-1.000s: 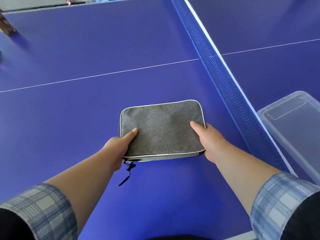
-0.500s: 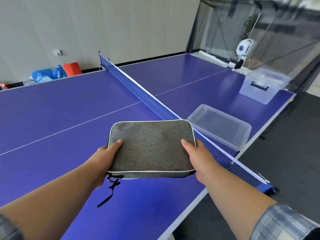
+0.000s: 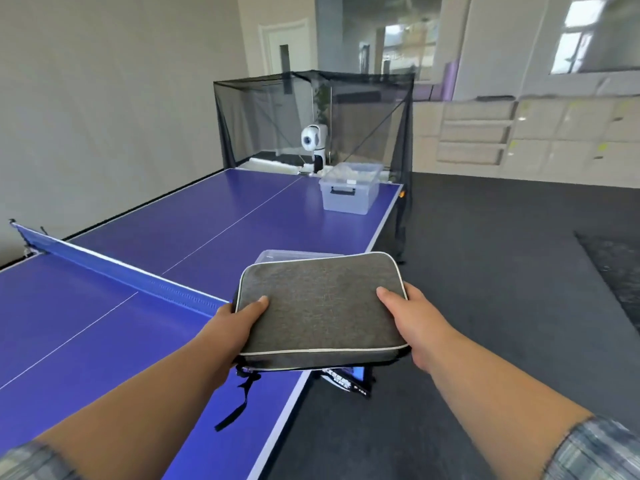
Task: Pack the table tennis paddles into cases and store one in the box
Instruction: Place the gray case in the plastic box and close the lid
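A grey fabric paddle case [image 3: 320, 306] with pale piping is held flat in the air over the table's right edge. My left hand [image 3: 239, 323] grips its left side, thumb on top. My right hand [image 3: 412, 320] grips its right side the same way. A black strap [image 3: 239, 403] dangles from its near left corner. A clear plastic lid [image 3: 277, 255] peeks out just beyond the case, lying on the table. A clear plastic box [image 3: 348, 194] with a black handle stands at the table's far right corner. No paddle is visible.
The blue table tennis table [image 3: 138, 323] runs left, with its net [image 3: 121, 271] across the middle. A ball robot [image 3: 313, 143] and black catch net [image 3: 363, 116] stand at the far end. Dark floor [image 3: 485, 306] lies to the right.
The case was lifted off the table and carried right, across the net line, to the table's right edge. My view swung right and up; both hands kept their grip.
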Action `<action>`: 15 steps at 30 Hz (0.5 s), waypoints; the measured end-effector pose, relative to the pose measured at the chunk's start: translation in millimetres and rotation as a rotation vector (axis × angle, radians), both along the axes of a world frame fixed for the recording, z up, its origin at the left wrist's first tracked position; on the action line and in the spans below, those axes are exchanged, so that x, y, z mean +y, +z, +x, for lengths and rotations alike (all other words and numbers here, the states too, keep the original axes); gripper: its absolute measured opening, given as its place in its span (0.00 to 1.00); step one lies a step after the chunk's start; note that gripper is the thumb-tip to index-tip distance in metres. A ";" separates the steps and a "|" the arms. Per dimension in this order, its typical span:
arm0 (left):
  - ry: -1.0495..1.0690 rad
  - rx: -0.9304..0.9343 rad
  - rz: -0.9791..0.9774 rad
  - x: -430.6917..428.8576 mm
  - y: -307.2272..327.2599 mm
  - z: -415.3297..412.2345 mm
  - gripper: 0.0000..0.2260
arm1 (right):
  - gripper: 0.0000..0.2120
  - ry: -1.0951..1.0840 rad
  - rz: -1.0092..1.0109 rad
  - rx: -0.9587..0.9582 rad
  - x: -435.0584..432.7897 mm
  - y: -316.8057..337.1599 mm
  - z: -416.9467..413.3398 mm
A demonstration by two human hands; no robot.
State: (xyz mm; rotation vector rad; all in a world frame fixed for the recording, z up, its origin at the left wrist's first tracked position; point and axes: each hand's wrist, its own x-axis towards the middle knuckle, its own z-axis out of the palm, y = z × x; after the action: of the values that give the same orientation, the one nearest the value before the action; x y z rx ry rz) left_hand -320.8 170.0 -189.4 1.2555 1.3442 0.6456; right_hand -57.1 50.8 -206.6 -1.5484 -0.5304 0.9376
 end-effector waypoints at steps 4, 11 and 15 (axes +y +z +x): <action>-0.019 -0.027 0.001 8.1 4.4 97.6 0.27 | 0.21 -0.022 0.016 -0.023 -1.0 8.1 92.3; -0.052 -0.105 -0.031 37.8 -4.5 282.5 0.21 | 0.29 -0.012 -0.045 -0.253 11.7 20.2 268.5; -0.055 -0.102 -0.029 73.1 -7.5 358.4 0.20 | 0.32 -0.019 -0.100 -0.279 41.8 23.0 345.6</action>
State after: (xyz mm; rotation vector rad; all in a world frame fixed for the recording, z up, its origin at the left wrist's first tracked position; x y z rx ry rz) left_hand 37.6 243.1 -196.9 1.2154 1.2269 0.6411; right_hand 288.5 92.6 -183.5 -1.7852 -0.6725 0.7461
